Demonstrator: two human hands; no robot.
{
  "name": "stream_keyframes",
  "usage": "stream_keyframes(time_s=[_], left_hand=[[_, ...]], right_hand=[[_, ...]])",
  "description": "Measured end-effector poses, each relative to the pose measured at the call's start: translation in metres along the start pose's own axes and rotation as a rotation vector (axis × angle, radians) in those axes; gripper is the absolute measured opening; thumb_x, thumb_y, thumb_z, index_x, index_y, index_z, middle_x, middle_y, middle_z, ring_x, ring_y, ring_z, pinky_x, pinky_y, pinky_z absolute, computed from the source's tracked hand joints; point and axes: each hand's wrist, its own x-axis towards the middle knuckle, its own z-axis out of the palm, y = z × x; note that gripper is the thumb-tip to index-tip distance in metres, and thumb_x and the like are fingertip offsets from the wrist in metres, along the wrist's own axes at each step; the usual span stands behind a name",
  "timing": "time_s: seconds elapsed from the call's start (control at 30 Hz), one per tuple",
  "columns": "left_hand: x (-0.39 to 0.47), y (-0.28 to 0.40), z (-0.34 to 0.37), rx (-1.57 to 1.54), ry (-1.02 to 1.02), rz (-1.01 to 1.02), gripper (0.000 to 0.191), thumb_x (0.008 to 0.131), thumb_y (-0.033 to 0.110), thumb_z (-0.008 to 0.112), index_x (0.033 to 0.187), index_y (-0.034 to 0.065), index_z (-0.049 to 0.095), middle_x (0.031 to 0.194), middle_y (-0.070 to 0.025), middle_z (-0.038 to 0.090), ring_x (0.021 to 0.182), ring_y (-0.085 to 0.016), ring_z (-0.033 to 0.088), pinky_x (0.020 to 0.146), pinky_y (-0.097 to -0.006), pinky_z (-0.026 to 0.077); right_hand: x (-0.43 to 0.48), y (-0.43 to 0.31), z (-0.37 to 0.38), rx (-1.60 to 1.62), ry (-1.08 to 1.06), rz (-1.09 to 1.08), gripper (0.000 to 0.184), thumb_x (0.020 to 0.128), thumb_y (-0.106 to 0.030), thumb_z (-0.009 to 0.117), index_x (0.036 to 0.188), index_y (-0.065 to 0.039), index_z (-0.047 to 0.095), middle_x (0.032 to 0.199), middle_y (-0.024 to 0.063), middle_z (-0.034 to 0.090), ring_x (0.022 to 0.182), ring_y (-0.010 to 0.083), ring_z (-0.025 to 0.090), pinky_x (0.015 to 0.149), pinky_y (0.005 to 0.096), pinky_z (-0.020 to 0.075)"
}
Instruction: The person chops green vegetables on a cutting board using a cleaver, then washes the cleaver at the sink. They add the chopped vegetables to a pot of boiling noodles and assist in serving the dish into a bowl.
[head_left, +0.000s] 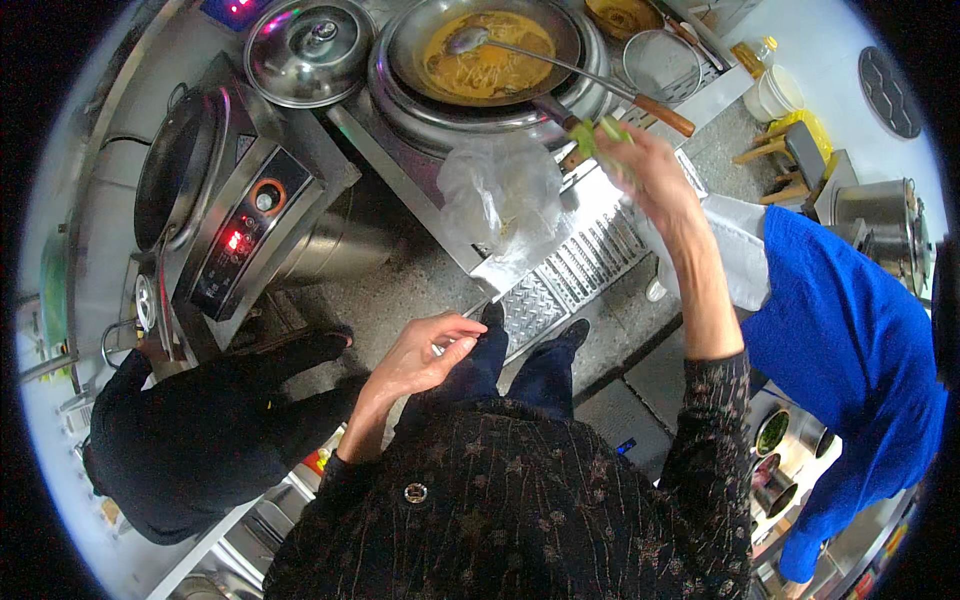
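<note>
My right hand (646, 169) grips a bunch of green leafy-vegetable pieces (592, 139), blurred, just this side of a wok (409, 64). Yellowish broth with pale strands (517, 67) fills the wok's middle. A metal ladle with a wooden handle (664, 115) lies across it, its bowl in the broth. Below my right hand, the wok's own handle (555, 112) sticks out. A crumpled clear plastic bag (499, 195) is at the stove's near edge. Lower down, my left hand (420, 352) holds nothing, its thumb and fingertips slightly apart.
Left of the wok sits a domed steel lid (311, 49). Another wok (180, 165) rests by an induction control panel (251, 232). A strainer (662, 66) lies at right. One person in black (195, 435) stands left, another in blue (847, 330) right. Metal floor grating (592, 255) lies below.
</note>
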Motion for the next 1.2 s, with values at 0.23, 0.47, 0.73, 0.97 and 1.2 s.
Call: stream_keyframes(time_s=[0.23, 0.47, 0.73, 0.97, 1.2], left_hand=[[-0.005, -0.006, -0.007, -0.188, 0.240, -0.053, 0.026, 0.095, 0.010, 0.064, 0.119, 0.0028, 0.065, 0.111, -0.0115, 0.068, 0.100, -0.020, 0.068, 0.088, -0.0322, 0.053], [0.060, 0.057, -0.045, 0.631, 0.655, 0.402, 0.072, 0.071, 0.009, 0.081, 0.138, 0.0085, 0.053, 0.153, -0.0162, 0.039, 0.144, -0.035, 0.032, 0.113, -0.0455, 0.035], [0.122, 0.044, -0.065, 0.601, 0.266, 0.417, 0.029, 0.072, 0.002, 0.066, 0.102, 0.0030, 0.063, 0.103, -0.0146, 0.065, 0.100, -0.034, 0.063, 0.088, -0.0388, 0.049], [0.070, 0.035, -0.086, 0.242, 0.133, 0.401, 0.018, 0.079, 0.002, 0.071, 0.095, 0.0028, 0.062, 0.085, -0.0052, 0.067, 0.080, -0.016, 0.065, 0.075, -0.0288, 0.050], [0.067, 0.037, -0.061, 0.158, 0.276, 0.355, 0.014, 0.082, 0.008, 0.072, 0.092, 0.0061, 0.062, 0.082, -0.0025, 0.064, 0.079, -0.012, 0.061, 0.075, -0.0272, 0.048]], right_hand=[[0.063, -0.003, 0.020, 0.170, -0.139, 0.013, 0.023, 0.092, -0.012, 0.067, 0.110, 0.001, 0.062, 0.082, 0.0005, 0.059, 0.061, 0.0064, 0.051, 0.047, 0.0202, 0.0396], [0.067, 0.004, 0.021, 0.145, -0.144, 0.142, 0.024, 0.095, -0.008, 0.062, 0.114, 0.005, 0.056, 0.080, 0.0018, 0.050, 0.056, 0.0071, 0.042, 0.053, 0.0251, 0.0456], [0.048, 0.020, 0.015, 0.125, -0.036, 0.075, 0.036, 0.089, -0.010, 0.069, 0.118, 0.008, 0.056, 0.091, 0.0054, 0.058, 0.066, 0.0066, 0.049, 0.059, 0.0213, 0.0431], [0.057, 0.030, 0.002, 0.155, -0.051, 0.072, 0.029, 0.089, -0.009, 0.066, 0.113, 0.006, 0.061, 0.096, 0.0067, 0.063, 0.067, 0.0072, 0.050, 0.054, 0.0186, 0.0395], [0.072, 0.025, 0.024, 0.169, -0.004, 0.108, 0.029, 0.088, -0.007, 0.069, 0.112, 0.006, 0.059, 0.087, 0.0076, 0.065, 0.064, 0.0117, 0.058, 0.048, 0.0235, 0.0449]])
